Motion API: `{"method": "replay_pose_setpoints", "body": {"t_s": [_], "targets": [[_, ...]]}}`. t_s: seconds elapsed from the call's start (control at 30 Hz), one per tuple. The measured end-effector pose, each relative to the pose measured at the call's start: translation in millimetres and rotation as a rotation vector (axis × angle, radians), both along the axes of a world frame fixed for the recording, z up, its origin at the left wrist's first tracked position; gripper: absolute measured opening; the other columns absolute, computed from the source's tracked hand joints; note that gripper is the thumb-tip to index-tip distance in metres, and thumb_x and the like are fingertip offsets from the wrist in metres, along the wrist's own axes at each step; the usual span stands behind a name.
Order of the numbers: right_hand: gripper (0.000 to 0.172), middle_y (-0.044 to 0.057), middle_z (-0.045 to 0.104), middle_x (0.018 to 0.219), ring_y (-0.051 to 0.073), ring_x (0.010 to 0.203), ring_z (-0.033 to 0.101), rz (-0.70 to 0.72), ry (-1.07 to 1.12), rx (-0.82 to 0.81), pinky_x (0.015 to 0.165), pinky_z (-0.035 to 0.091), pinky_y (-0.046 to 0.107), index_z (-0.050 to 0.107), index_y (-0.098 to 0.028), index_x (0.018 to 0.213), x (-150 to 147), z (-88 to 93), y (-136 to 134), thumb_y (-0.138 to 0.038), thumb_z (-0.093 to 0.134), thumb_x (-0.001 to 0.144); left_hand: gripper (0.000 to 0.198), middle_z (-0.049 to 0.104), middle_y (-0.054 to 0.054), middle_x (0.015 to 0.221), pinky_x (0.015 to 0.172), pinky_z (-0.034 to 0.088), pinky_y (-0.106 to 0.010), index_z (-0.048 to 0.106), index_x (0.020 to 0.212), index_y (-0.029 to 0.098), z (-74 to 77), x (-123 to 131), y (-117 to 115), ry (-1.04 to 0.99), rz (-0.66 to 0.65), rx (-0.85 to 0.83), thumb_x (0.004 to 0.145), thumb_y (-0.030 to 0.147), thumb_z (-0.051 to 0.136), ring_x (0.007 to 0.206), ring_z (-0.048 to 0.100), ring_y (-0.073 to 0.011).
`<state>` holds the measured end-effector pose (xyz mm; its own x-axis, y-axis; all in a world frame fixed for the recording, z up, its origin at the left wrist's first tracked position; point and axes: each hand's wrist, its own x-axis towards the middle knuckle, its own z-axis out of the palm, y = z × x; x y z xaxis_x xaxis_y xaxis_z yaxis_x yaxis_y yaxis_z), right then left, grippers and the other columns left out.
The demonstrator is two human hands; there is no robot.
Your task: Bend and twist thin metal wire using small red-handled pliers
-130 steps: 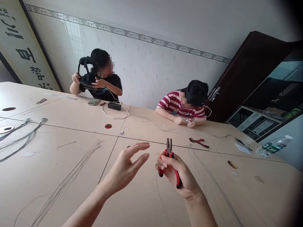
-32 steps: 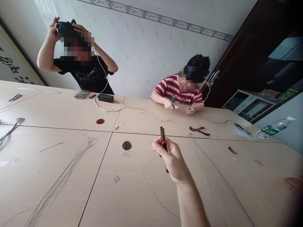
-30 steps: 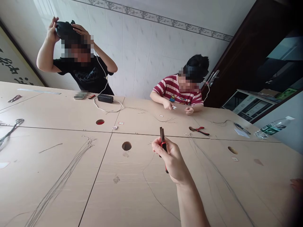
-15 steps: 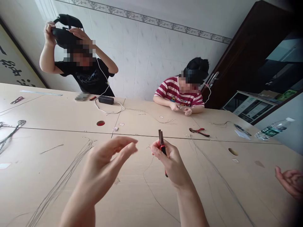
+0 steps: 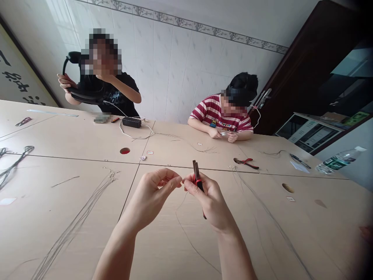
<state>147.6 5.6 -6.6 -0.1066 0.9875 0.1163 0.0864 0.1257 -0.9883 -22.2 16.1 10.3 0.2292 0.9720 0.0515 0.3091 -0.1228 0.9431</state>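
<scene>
My right hand (image 5: 207, 194) is wrapped round a pair of pliers (image 5: 198, 177) with red and black handles, jaws pointing up and away. Its thumb and forefinger also pinch near the top of a thin grey cord (image 5: 183, 229), which trails down to the table's near side. Just to the left, my left hand (image 5: 161, 190) has its thumb and fingers closed in a pinch, tips at the right hand's fingertips. Whatever is between the left fingertips is too small to make out.
A bundle of grey cords (image 5: 84, 210) lies at left, more cords (image 5: 268, 214) at right. Beyond lie other pliers (image 5: 247, 163), a black box (image 5: 131, 122) with a white cable and a water bottle (image 5: 339, 160). Two people sit across the wooden table (image 5: 163, 252).
My left hand has moved right to my right fingertips and its fingers have closed. The person at far left has lowered a black headset. A hand at the right edge has mostly left view.
</scene>
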Motion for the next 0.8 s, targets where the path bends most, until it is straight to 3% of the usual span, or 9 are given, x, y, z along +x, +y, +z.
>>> {"method": "replay_pose_setpoints", "body": {"t_s": [0.23, 0.53, 0.8], "targets": [[0.022, 0.001, 0.056, 0.078, 0.016, 0.073, 0.048, -0.017, -0.012, -0.017, 0.066, 0.038, 0.028, 0.061, -0.021, 0.081, 1.9, 0.0, -1.1, -0.042, 0.06, 0.087, 0.031, 0.071, -0.001, 0.083, 0.067, 0.045, -0.027, 0.07, 0.084, 0.022, -0.2, -2.3, -0.6, -0.004, 0.004, 0.002, 0.089, 0.049, 0.056, 0.085, 0.064, -0.0194], [0.022, -0.001, 0.047, 0.07, 0.013, 0.064, 0.038, -0.017, -0.06, -0.02, 0.058, 0.032, 0.026, 0.057, -0.02, 0.077, 1.2, 4.9, -1.6, -0.039, 0.06, 0.086, 0.032, 0.069, 0.0, 0.079, 0.062, 0.041, -0.025, 0.066, 0.079, 0.022, 2.9, -0.2, 0.2, -0.001, 0.009, -0.008, 0.09, 0.049, 0.054, 0.073, 0.059, -0.0154], [0.023, -0.001, 0.049, 0.072, 0.013, 0.063, 0.038, -0.014, -0.039, 0.001, 0.057, 0.031, 0.027, 0.058, -0.021, 0.077, 2.1, 0.2, -1.5, -0.04, 0.059, 0.088, 0.036, 0.052, 0.003, 0.065, 0.049, 0.026, -0.023, 0.062, 0.076, 0.02, 2.9, -1.5, -1.6, 0.035, -0.051, -0.065, 0.091, 0.051, 0.051, 0.053, 0.031, -0.0094]]}}
